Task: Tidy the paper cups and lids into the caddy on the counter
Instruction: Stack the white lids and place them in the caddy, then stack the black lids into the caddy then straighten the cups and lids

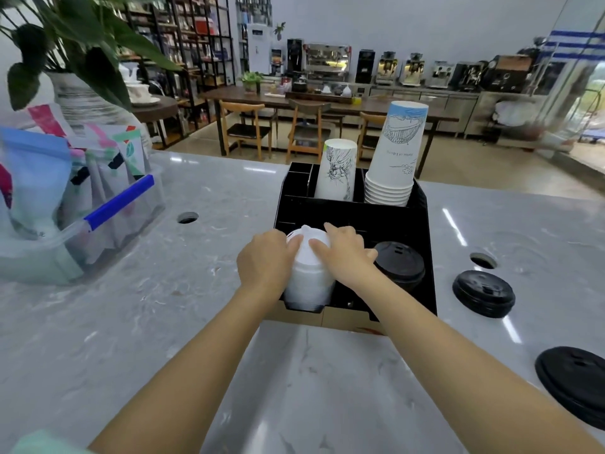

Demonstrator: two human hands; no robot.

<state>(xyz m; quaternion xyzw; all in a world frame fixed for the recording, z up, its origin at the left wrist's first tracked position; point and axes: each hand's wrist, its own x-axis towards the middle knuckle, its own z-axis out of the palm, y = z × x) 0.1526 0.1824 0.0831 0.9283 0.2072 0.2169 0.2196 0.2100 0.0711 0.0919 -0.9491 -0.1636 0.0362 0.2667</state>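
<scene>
A black caddy (422, 231) stands on the marble counter. Its back slots hold a small stack of paper cups (337, 172) and a taller stack of paper cups (394, 158), both upside down. A stack of white lids (307, 276) sits in the front left slot. My left hand (265, 260) grips its left side and my right hand (347, 253) presses on its top and right side. Black lids (401, 265) fill the front right slot. Two more stacks of black lids lie on the counter, one (483, 293) right of the caddy and one (574, 381) at the near right.
A clear bin with a blue handle (118, 204) holds colourful pouches at the left, under a potted plant (65, 44). Round holes (187, 217) (483, 259) pierce the counter on both sides of the caddy. Tables, chairs and coffee machines stand beyond the counter.
</scene>
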